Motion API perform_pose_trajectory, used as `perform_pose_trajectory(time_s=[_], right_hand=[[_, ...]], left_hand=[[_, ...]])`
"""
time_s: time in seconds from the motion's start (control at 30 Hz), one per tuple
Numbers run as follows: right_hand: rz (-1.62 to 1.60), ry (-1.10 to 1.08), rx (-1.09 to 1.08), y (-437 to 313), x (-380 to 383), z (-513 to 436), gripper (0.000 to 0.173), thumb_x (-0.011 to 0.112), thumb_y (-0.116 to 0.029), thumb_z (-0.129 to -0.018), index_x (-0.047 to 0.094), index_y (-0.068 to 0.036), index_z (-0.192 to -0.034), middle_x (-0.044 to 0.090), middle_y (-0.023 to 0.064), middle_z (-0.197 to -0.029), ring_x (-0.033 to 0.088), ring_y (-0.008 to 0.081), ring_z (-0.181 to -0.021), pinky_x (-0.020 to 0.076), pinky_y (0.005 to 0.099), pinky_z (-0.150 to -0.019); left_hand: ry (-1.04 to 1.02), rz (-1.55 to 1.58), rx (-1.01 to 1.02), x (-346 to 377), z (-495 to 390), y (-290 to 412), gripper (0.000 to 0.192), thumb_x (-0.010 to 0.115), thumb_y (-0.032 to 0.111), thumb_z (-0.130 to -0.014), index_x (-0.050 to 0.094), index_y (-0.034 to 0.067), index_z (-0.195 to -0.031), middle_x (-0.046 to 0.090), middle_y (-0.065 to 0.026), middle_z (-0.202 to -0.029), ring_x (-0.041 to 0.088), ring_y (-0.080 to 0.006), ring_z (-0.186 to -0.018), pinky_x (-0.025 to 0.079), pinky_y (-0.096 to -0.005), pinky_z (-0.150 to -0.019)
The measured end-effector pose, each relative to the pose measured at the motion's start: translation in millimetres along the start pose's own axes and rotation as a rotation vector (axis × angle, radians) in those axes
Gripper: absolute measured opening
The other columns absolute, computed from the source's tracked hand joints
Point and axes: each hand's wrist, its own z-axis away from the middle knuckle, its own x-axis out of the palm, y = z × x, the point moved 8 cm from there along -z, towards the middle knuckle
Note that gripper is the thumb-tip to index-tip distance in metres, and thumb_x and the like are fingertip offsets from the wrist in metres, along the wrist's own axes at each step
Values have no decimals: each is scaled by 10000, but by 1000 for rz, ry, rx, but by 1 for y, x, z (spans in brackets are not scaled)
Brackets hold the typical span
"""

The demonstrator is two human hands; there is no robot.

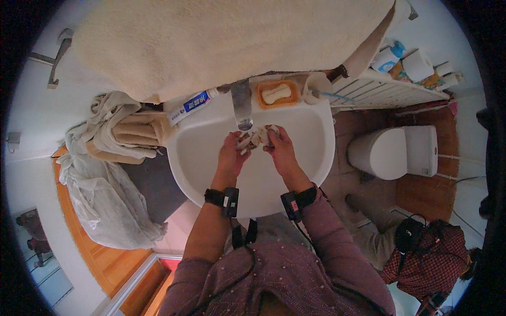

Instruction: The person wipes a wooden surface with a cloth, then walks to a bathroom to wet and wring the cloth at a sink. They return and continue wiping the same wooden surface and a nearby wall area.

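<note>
Both hands are over the white washbasin (pixel 253 189), just below the tip of the metal faucet (pixel 242 102). A small crumpled whitish cloth (pixel 257 138) stretches between them. My left hand (pixel 233 156) grips its left end, and my right hand (pixel 281 148) pinches its right end. Behind the faucet's right side, an orange soap dish (pixel 294 103) holds a pale bar of soap (pixel 276 94). Beside it stands a whitish cup (pixel 316 83) with a blue toothbrush-like stick leaning out. A blue and white toothpaste tube (pixel 193 103) lies on the basin's left rim.
A large beige towel (pixel 237 39) hangs above the basin. Folded towels (pixel 138 134) and a white plastic bag (pixel 106 197) are at the left. On the right are a slatted shelf (pixel 367 93) with bottles and paper rolls, a toilet (pixel 389 154) and another person (pixel 431 252).
</note>
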Motion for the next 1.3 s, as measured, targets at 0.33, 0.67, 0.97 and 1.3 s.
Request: perform_pose_trajectory(time_s=[0.33, 0.67, 0.97, 1.3], right_hand=[[263, 3, 39, 20, 3, 0, 254, 602, -323, -908, 570, -97, -1018, 565, -11, -763, 492, 65, -623, 375, 200, -513], [177, -66, 221, 4, 0, 18, 338, 598, -410, -888, 584, -116, -1054, 592, -22, -799, 534, 78, -660, 388, 222, -599], [276, -192, 201, 4, 13, 25, 398, 661, -403, -852, 612, -111, -1118, 618, -22, -808, 546, 89, -650, 409, 242, -600], [-140, -39, 288, 25, 1, 37, 187, 602, -311, -896, 577, -128, -925, 595, -16, -781, 548, 91, -718, 421, 254, -608]], left_hand=[[-75, 218, -201, -3, 12, -15, 331, 604, 289, -915, 539, 64, -1149, 582, -54, -1119, 578, -159, -987, 481, -338, -838], [-53, 282, -190, -16, 33, 19, 262, 531, 345, -948, 552, 114, -1069, 609, -22, -979, 578, -141, -915, 474, -306, -729], [-111, 241, -263, -25, 46, 39, 234, 590, 256, -915, 562, 98, -1084, 599, -23, -994, 586, -145, -888, 472, -283, -717], [165, 151, -88, -54, 51, 45, 239, 588, 225, -913, 562, 97, -1113, 606, -37, -924, 586, -142, -797, 466, -270, -663]])
